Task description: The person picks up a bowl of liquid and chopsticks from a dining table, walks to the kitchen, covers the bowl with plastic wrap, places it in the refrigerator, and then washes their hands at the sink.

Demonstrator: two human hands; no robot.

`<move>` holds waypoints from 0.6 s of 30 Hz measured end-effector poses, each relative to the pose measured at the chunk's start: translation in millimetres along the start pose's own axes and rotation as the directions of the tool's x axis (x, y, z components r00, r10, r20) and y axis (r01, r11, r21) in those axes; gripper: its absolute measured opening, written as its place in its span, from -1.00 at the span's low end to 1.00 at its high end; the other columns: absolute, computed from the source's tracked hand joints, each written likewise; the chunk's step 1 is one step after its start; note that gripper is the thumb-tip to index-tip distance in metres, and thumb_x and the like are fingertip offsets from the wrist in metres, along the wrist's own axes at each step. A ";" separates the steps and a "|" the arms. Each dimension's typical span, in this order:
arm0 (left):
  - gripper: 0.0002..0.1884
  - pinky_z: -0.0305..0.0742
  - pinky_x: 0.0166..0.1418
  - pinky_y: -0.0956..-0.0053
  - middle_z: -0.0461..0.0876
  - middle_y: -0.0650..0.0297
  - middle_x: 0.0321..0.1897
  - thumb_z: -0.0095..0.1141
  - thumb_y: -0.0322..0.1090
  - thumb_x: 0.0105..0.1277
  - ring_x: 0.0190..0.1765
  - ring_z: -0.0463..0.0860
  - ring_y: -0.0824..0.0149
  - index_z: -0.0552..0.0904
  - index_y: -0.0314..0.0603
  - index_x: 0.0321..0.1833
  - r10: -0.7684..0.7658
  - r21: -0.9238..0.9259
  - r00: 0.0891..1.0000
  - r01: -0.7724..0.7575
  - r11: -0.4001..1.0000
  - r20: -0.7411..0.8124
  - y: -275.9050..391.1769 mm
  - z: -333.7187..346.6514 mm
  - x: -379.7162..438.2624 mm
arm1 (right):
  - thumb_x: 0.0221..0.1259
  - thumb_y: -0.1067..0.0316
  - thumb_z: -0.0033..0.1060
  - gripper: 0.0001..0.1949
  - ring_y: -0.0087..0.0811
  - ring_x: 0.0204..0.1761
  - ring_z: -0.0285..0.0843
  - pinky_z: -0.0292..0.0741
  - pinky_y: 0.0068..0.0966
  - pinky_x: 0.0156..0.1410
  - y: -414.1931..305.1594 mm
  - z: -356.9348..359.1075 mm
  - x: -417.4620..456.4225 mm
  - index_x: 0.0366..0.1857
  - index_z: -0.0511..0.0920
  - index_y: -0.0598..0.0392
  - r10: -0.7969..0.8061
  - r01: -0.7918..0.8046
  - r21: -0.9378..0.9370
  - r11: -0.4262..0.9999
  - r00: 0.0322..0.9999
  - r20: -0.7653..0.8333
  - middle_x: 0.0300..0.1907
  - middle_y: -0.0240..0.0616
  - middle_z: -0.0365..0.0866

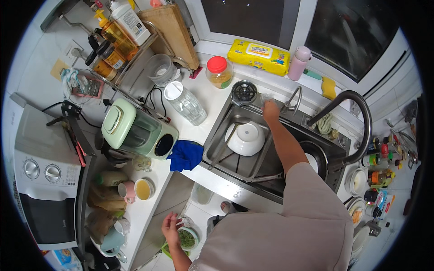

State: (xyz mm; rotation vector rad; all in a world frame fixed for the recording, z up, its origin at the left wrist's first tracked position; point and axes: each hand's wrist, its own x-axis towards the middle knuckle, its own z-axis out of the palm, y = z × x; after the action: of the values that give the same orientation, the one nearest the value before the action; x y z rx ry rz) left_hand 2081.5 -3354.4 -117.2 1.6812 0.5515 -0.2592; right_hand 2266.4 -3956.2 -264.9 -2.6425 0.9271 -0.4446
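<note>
My right hand reaches to the back edge of the sink, its fingers on a crumpled clear plastic piece, beside a small metal tap. To its left sits a round black drain strainer. In the steel sink tray below, a white bowl lies upside down, with a utensil handle leaning against it. A frying pan stands in the sink, partly hidden by my arm. Away from the counter, my left hand hangs over the floor with loosely bent fingers, holding nothing visible.
A blue cloth, a green-lidded appliance and a clear pitcher stand left of the sink. A red-lidded jar, yellow wipes pack and pink bottle line the back. A tall curved faucet arches at right.
</note>
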 end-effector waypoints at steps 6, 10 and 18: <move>-0.59 0.63 -0.06 0.36 0.65 0.07 0.00 0.15 -0.26 0.37 -0.04 0.67 0.21 0.51 -0.37 0.18 0.151 0.068 0.978 -0.162 0.984 0.145 61.4 73.4 -9.4 | 0.14 0.47 0.20 -0.98 -0.14 -0.25 0.56 0.49 -0.33 -0.17 -47.2 -42.1 -37.3 -0.37 0.59 0.09 -0.064 0.198 0.553 0.809 0.966 -0.252 -0.36 -0.19 0.55; -0.55 0.45 0.27 0.36 0.54 0.10 0.19 0.13 -0.32 0.38 0.26 0.51 0.25 0.46 -0.35 0.28 0.199 0.112 0.877 -0.273 0.955 0.438 89.4 121.2 -3.7 | 0.25 0.47 0.17 -0.96 -0.51 -0.25 0.52 0.43 -0.56 -0.09 -107.4 -120.8 -118.7 -0.29 0.52 0.11 -0.254 -0.225 0.966 0.126 0.934 0.251 -0.31 -0.37 0.57; -0.45 0.42 0.29 0.29 0.43 0.13 0.27 0.14 -0.17 0.39 0.26 0.47 0.26 0.36 -0.24 0.36 0.137 -0.202 0.554 0.057 0.978 0.821 118.1 160.1 4.1 | 0.34 0.49 0.10 -0.95 -0.66 -0.22 0.49 0.45 -0.66 -0.10 -157.8 -192.5 -209.4 -0.20 0.48 0.18 -0.604 -0.458 0.888 0.043 0.696 0.388 -0.28 -0.40 0.56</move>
State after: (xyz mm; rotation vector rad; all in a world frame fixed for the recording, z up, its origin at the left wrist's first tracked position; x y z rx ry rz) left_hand 2165.0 -3521.0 -47.5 1.1615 -0.1975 -0.8899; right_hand 2123.4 -3738.9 -69.6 -1.1328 -0.0492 0.0596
